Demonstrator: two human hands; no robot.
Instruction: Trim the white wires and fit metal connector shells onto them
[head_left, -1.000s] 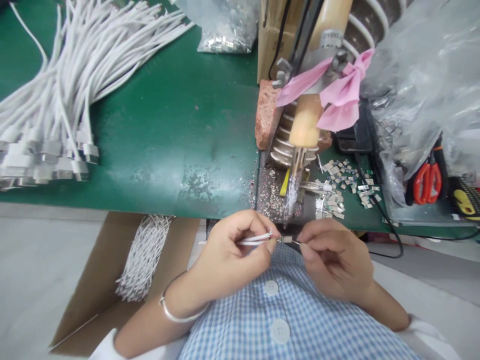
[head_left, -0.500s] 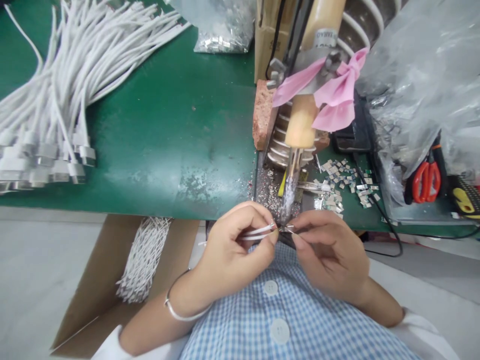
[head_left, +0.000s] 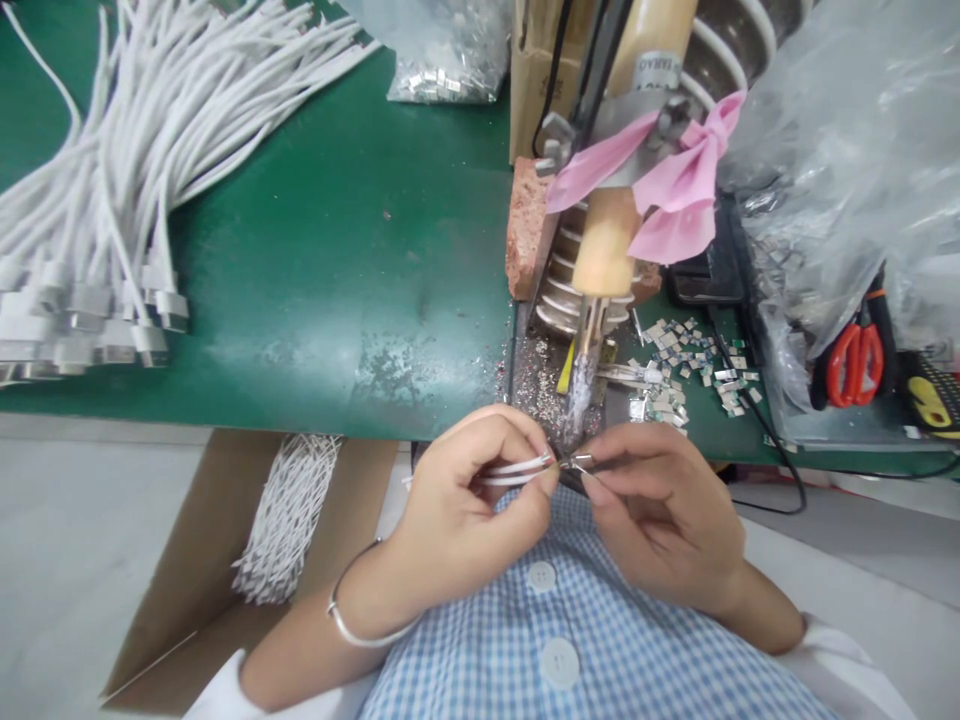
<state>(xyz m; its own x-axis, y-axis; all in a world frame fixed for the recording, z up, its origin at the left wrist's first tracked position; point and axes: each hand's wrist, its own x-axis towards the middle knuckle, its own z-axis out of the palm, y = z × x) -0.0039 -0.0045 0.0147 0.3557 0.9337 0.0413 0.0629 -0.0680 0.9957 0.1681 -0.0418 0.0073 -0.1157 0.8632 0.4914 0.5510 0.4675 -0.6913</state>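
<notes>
Your L hand (head_left: 480,500) grips white cables (head_left: 517,468), R hand (head_left: 667,505) thin wire (head_left: 584,471), prob. soldering; next needs steadiness by iron (head_left: 606,245), 12 o'clock.

Smooth and rough, glossy and matt, as we see them.
We have thin, smooth white plastic-looking cables (head_left: 517,467), a smooth pale cylindrical wooden handle (head_left: 604,250), a crusted tubular metal shaft (head_left: 584,372), a matt pink cloth strip (head_left: 679,210), a rough reddish brick (head_left: 525,225), glossy crumpled clear plastic sheeting (head_left: 832,130).

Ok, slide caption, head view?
Left hand holds white cables, right hand beside small silvery connector, near wooden-handled soldering iron.
</notes>
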